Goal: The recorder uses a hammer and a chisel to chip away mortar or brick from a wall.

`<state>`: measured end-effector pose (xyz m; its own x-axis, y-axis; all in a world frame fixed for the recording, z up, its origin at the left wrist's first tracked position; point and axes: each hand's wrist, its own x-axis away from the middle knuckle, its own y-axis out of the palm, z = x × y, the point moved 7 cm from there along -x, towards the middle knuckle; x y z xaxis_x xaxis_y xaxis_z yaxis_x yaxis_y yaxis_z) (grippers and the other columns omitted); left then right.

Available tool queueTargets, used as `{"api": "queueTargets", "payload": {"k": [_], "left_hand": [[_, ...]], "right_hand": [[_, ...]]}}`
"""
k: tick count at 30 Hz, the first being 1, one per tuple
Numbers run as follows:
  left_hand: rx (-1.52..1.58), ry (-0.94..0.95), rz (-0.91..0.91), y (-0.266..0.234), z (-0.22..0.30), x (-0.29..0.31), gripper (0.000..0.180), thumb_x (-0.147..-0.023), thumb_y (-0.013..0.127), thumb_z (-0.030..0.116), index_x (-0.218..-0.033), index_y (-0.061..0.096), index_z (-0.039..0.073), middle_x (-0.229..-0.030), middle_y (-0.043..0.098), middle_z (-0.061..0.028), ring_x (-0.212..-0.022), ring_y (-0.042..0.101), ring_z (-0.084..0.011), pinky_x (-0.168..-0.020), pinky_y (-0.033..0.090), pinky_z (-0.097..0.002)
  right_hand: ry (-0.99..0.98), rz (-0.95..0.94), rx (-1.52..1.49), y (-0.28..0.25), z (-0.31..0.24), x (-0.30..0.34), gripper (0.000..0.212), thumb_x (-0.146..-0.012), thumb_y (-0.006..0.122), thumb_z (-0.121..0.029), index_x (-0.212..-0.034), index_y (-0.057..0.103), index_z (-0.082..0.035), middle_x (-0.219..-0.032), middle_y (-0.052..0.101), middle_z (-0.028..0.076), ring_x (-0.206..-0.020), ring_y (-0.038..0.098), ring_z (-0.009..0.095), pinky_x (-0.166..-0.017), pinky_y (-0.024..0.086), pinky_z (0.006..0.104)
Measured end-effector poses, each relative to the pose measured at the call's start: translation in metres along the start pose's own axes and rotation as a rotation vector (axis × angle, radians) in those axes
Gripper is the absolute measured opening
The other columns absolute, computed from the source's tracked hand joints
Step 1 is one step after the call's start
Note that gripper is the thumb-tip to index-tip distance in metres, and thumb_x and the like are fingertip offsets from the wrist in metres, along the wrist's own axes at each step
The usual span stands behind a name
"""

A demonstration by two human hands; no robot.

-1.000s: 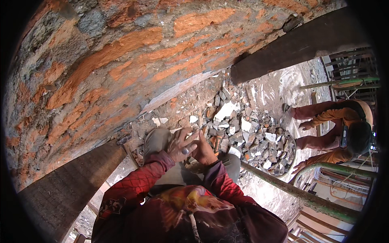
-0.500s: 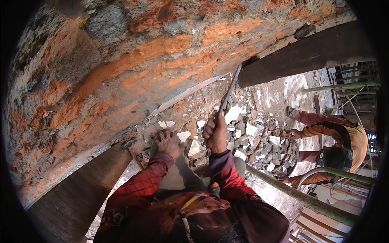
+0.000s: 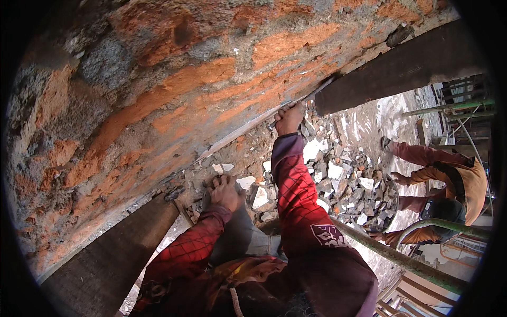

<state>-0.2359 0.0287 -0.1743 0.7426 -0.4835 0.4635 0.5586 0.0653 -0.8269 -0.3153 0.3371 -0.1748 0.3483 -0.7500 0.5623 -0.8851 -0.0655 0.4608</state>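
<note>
My right hand (image 3: 289, 117) is wrapped round a dark metal bar (image 3: 322, 87), its arm stretched far forward. The bar's near end pokes out just left of the fist. Its far part lies along the foot of the rough brick wall (image 3: 211, 100), by the end of a dark timber beam (image 3: 401, 71); whether its tip touches either one I cannot tell. My left hand (image 3: 224, 194) rests with fingers apart on my grey-trousered knee (image 3: 240, 224) and holds nothing.
Broken rubble (image 3: 343, 185), grey and white, covers the ground right of my arm. At the right a co-worker (image 3: 459, 179) in an orange-brown top bends toward it. A green metal pole (image 3: 401, 259) crosses low right. Another dark timber (image 3: 111, 253) leans at lower left.
My right hand has moved forward and up to the wall's foot with the bar, which now lies more slanted along the wall. My left hand stays on my knee. The co-worker's hand has shifted right.
</note>
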Motion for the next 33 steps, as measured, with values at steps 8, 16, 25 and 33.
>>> {"api": "queueTargets", "payload": {"k": [8, 16, 25, 33], "left_hand": [[0.007, -0.053, -0.045, -0.006, 0.004, 0.001, 0.059, -0.079, 0.066, 0.046, -0.13, 0.057, 0.019, -0.138, 0.045, -0.0108, -0.13, 0.037, -0.0413, -0.102, 0.035, -0.0585], [-0.037, -0.035, -0.063, -0.004, 0.006, -0.001, 0.058, -0.079, 0.065, 0.046, -0.13, 0.057, 0.019, -0.133, 0.048, -0.011, -0.128, 0.039, -0.0406, -0.101, 0.035, -0.0603], [-0.005, -0.044, -0.015, -0.004, 0.004, 0.0, 0.058, -0.08, 0.063, 0.046, -0.13, 0.057, 0.018, -0.134, 0.047, -0.0116, -0.128, 0.038, -0.0415, -0.102, 0.034, -0.0604], [-0.018, -0.019, -0.047, -0.002, 0.005, 0.001, 0.06, -0.078, 0.065, 0.045, -0.131, 0.055, 0.018, -0.135, 0.047, -0.0124, -0.13, 0.037, -0.0419, -0.103, 0.034, -0.0589]], "right_hand": [[0.056, 0.014, 0.167, -0.038, 0.042, 0.049, 0.045, -0.098, 0.04, -0.058, -0.078, 0.04, -0.018, -0.056, 0.034, -0.004, -0.041, 0.029, 0.011, -0.038, 0.021, 0.0275], [-0.248, -0.143, 0.143, 0.037, -0.092, 0.042, 0.044, -0.101, 0.036, -0.054, -0.079, 0.041, -0.017, -0.056, 0.034, -0.003, -0.043, 0.029, 0.01, -0.039, 0.022, 0.0278], [0.199, -0.058, 0.117, -0.035, 0.007, 0.05, 0.042, -0.101, 0.035, -0.053, -0.08, 0.04, -0.017, -0.055, 0.029, -0.003, -0.041, 0.025, 0.011, -0.038, 0.02, 0.0281], [0.131, -0.047, 0.047, -0.008, -0.029, 0.013, 0.038, -0.101, 0.036, -0.045, -0.076, 0.039, -0.016, -0.056, 0.027, -0.004, -0.043, 0.022, 0.01, -0.038, 0.018, 0.0269]]}}
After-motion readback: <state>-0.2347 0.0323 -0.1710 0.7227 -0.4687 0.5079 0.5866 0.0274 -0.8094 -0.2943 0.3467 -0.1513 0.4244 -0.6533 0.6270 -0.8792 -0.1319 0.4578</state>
